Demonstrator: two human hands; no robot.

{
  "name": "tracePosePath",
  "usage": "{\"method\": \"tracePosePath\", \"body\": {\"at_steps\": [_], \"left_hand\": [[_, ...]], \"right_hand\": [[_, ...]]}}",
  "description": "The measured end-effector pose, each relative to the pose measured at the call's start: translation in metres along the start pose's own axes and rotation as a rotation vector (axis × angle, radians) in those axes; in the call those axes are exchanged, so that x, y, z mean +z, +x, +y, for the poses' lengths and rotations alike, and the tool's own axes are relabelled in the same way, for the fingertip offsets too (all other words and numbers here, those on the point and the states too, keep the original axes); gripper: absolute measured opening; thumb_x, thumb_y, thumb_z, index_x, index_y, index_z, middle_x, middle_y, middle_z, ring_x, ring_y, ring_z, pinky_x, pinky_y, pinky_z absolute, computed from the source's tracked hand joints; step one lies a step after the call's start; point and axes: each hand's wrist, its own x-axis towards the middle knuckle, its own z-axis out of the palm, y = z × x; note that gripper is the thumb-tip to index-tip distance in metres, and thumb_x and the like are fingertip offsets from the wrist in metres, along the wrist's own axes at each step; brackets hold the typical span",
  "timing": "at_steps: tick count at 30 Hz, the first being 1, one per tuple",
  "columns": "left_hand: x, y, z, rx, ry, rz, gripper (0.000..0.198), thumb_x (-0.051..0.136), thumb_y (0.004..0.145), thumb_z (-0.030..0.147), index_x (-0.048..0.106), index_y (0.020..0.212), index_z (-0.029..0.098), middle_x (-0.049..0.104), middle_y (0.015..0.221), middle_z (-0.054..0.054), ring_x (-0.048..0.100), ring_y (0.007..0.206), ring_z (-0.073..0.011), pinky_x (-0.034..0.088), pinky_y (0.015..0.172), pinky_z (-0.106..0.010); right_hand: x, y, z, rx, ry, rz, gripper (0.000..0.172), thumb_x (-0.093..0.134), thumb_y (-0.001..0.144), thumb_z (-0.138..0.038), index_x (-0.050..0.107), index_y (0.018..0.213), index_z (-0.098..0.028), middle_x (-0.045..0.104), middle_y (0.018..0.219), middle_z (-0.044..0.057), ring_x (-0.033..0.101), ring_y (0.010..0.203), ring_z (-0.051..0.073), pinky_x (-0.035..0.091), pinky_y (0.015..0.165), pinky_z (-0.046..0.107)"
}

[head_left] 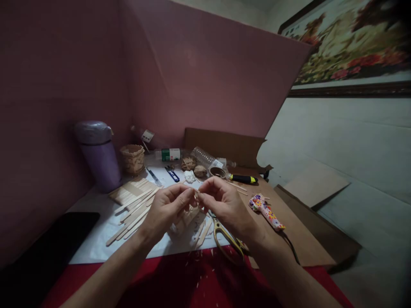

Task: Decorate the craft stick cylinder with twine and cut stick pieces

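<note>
My left hand (pixel 170 207) and my right hand (pixel 224 205) meet over the middle of the table, thumbs and fingertips pinched together. Between them is a small pale piece (pixel 196 191) that looks like wood; the fingers hide most of it. Beneath my hands stands a light, partly covered object (pixel 184 220) of wooden pieces. Flat wooden craft sticks (pixel 135 218) lie in a loose pile to the left, and short cut pieces (pixel 204 231) lie just below the hands. Gold-handled scissors (pixel 223 235) rest beside my right wrist.
A purple bottle (pixel 101 160) and a small woven-looking pot (pixel 133 159) stand back left. Behind are twine balls (pixel 188 163), clear plastic bottles (pixel 205 156), a tape roll (pixel 217 172) and utility knives (pixel 172 174). A flower-patterned glue gun (pixel 266 211) lies right on cardboard (pixel 302 239).
</note>
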Motion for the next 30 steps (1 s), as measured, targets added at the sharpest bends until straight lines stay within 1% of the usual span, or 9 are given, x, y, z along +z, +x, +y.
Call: {"method": "tracePosePath", "body": {"at_steps": [6, 12, 15, 17, 20, 23, 26, 28, 30], "left_hand": [[0.0, 0.0, -0.006, -0.103, -0.035, 0.019, 0.031, 0.07, 0.077, 0.043, 0.06, 0.067, 0.015, 0.054, 0.054, 0.003, 0.041, 0.045, -0.0065, 0.031, 0.042, -0.019], [0.002, -0.001, -0.007, -0.099, -0.048, 0.07, 0.032, 0.07, 0.076, 0.043, 0.057, 0.064, 0.016, 0.049, 0.05, 0.005, 0.038, 0.041, -0.0053, 0.028, 0.04, -0.019], [0.005, -0.002, -0.009, -0.091, -0.049, 0.085, 0.033, 0.071, 0.075, 0.042, 0.056, 0.062, 0.016, 0.047, 0.048, 0.005, 0.035, 0.04, -0.0051, 0.025, 0.039, -0.019], [0.007, -0.003, -0.01, -0.106, -0.068, 0.08, 0.032, 0.071, 0.075, 0.043, 0.057, 0.063, 0.017, 0.046, 0.047, 0.006, 0.034, 0.039, -0.0051, 0.025, 0.039, -0.02], [0.008, -0.003, -0.009, -0.092, -0.037, 0.081, 0.031, 0.069, 0.075, 0.044, 0.058, 0.065, 0.017, 0.049, 0.049, 0.004, 0.037, 0.041, -0.0066, 0.028, 0.041, -0.021], [0.005, -0.001, -0.006, 0.017, 0.135, 0.117, 0.032, 0.063, 0.08, 0.045, 0.06, 0.063, 0.017, 0.055, 0.057, 0.0, 0.046, 0.05, -0.0103, 0.035, 0.048, -0.023], [-0.005, 0.004, -0.005, 0.107, 0.384, 0.192, 0.029, 0.054, 0.086, 0.042, 0.063, 0.072, 0.018, 0.064, 0.071, -0.003, 0.055, 0.066, -0.0152, 0.042, 0.061, -0.026], [-0.012, 0.009, -0.008, 0.069, 0.535, 0.197, 0.024, 0.056, 0.083, 0.039, 0.065, 0.082, 0.017, 0.067, 0.082, -0.006, 0.059, 0.076, -0.0194, 0.045, 0.067, -0.03], [-0.016, 0.013, -0.013, -0.017, 0.636, 0.151, 0.031, 0.059, 0.078, 0.04, 0.064, 0.096, 0.014, 0.067, 0.097, -0.011, 0.061, 0.087, -0.0245, 0.047, 0.073, -0.034]], "right_hand": [[0.001, -0.008, 0.004, 0.054, 0.038, 0.017, 0.007, 0.059, 0.087, -0.025, 0.057, 0.084, -0.019, 0.059, 0.072, -0.003, 0.055, 0.062, 0.011, 0.046, 0.055, 0.023], [0.008, -0.019, 0.019, -0.328, -0.482, 0.162, 0.007, 0.058, 0.091, -0.022, 0.061, 0.086, -0.021, 0.064, 0.082, 0.003, 0.059, 0.076, 0.017, 0.048, 0.07, 0.031], [0.014, -0.022, 0.025, -0.435, -0.557, 0.179, 0.011, 0.054, 0.092, -0.016, 0.061, 0.085, -0.021, 0.064, 0.083, 0.004, 0.06, 0.079, 0.018, 0.049, 0.071, 0.032], [0.017, -0.023, 0.026, -0.401, -0.52, 0.213, 0.011, 0.054, 0.092, -0.016, 0.062, 0.086, -0.02, 0.064, 0.083, 0.004, 0.061, 0.079, 0.018, 0.049, 0.072, 0.032], [0.02, -0.022, 0.025, -0.216, -0.329, 0.268, 0.004, 0.06, 0.089, -0.02, 0.064, 0.087, -0.02, 0.066, 0.083, 0.003, 0.062, 0.075, 0.017, 0.05, 0.07, 0.031], [0.018, -0.019, 0.025, -0.001, -0.012, 0.265, 0.007, 0.067, 0.083, -0.027, 0.065, 0.082, -0.02, 0.065, 0.073, 0.0, 0.059, 0.064, 0.014, 0.049, 0.059, 0.027], [0.013, -0.014, 0.03, 0.099, 0.156, 0.284, 0.013, 0.073, 0.076, -0.029, 0.066, 0.078, -0.019, 0.062, 0.067, -0.002, 0.055, 0.059, 0.012, 0.048, 0.053, 0.024], [0.011, -0.012, 0.036, 0.139, 0.188, 0.298, 0.015, 0.076, 0.072, -0.029, 0.066, 0.077, -0.018, 0.063, 0.067, -0.002, 0.055, 0.059, 0.011, 0.048, 0.052, 0.023], [0.009, -0.01, 0.043, 0.183, 0.201, 0.301, 0.018, 0.077, 0.07, -0.03, 0.066, 0.076, -0.017, 0.063, 0.067, -0.001, 0.056, 0.058, 0.012, 0.049, 0.051, 0.023]]}}
